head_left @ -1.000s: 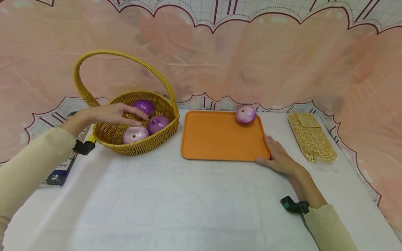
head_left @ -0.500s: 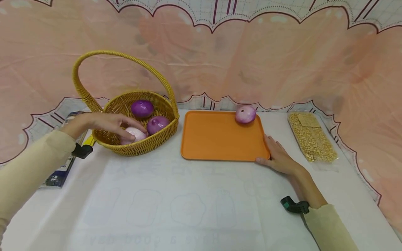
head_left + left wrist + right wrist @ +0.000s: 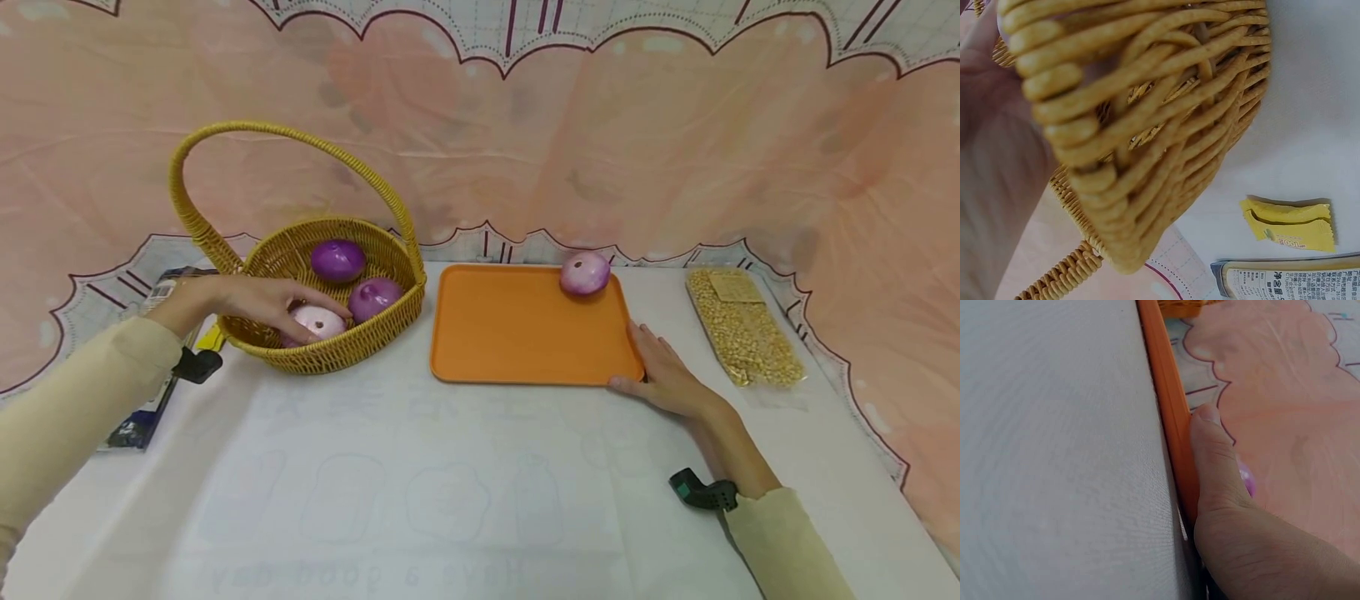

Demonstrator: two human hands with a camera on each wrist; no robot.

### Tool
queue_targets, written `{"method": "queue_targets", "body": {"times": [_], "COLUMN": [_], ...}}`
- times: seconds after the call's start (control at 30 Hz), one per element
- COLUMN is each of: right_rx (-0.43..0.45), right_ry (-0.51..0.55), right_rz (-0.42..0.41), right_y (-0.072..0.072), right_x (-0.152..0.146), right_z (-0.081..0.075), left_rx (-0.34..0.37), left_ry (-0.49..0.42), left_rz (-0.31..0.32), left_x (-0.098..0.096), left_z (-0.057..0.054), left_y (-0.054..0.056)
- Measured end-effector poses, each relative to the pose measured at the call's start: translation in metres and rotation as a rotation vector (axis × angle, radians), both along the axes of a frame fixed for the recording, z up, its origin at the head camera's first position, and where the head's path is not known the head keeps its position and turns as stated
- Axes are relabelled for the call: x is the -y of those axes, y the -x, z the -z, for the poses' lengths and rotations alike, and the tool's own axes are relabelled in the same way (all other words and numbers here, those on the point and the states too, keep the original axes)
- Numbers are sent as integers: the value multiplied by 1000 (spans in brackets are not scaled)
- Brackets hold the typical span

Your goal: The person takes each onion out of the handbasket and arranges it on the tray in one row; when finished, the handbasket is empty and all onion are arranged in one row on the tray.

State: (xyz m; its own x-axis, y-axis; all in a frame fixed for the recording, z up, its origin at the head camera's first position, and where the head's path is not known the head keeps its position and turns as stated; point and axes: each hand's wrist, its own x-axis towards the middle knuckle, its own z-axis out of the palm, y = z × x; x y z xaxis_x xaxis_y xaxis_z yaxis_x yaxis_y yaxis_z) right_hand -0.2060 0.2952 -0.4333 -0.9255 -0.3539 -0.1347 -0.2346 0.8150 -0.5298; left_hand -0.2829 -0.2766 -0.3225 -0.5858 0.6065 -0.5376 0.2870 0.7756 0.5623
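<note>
My left hand (image 3: 258, 302) reaches into the yellow wicker basket (image 3: 337, 358), its thumb and fingers around a pale purple onion (image 3: 321, 320). In the left wrist view the basket's woven wall (image 3: 1147, 125) hides the fingers. Two more onions lie in the basket: a dark purple onion (image 3: 338, 261) at the back and a purple onion (image 3: 375, 299) at the right. Over on the right, my right hand (image 3: 666, 379) rests with straight fingers at the near right corner of an orange tray (image 3: 525, 333). Its thumb (image 3: 1211, 450) lies along the tray's edge. One onion (image 3: 585, 273) sits at the tray's far right corner.
The basket's tall handle (image 3: 292, 129) arches above the left hand. A bag of yellow kernels (image 3: 742, 325) lies right of the tray. Left of the basket are a dark flat package (image 3: 142, 421) and a small yellow packet (image 3: 1291, 225). A patterned cloth (image 3: 480, 150) hangs behind.
My left hand has lowered from above the onions and closed around the pale one, which turned and shifted slightly left. The right hand and tray have stayed still.
</note>
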Motion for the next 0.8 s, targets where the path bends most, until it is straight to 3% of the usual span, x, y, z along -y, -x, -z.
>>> {"method": "queue_targets", "body": {"times": [0.17, 0.27, 0.4, 0.53, 0.67, 0.73, 0.8], "right_rx": [-2, 3, 11, 13, 10, 10, 14], "right_ry": [1, 1, 6, 5, -1, -1, -2], "right_rz": [-6, -4, -2, -3, -1, 1, 3], "right_y": [1, 0, -1, -1, 0, 0, 1], "right_x": [0, 1, 1, 1, 0, 0, 1], "right_z": [-1, -2, -1, -1, -1, -1, 0], "left_rx": [-33, -115, -260, -360, -382, -371, -357], "left_ry": [-22, -36, -88, -175, -221, -259, -312], "left_rz": [-9, -31, -118, -222, -299, -286, -224], "left_x": [3, 5, 7, 2, -10, -20, -32], "left_z": [1, 0, -5, -14, -27, -31, -32], "left_y": [-1, -4, -12, -27, -46, -57, -66]}}
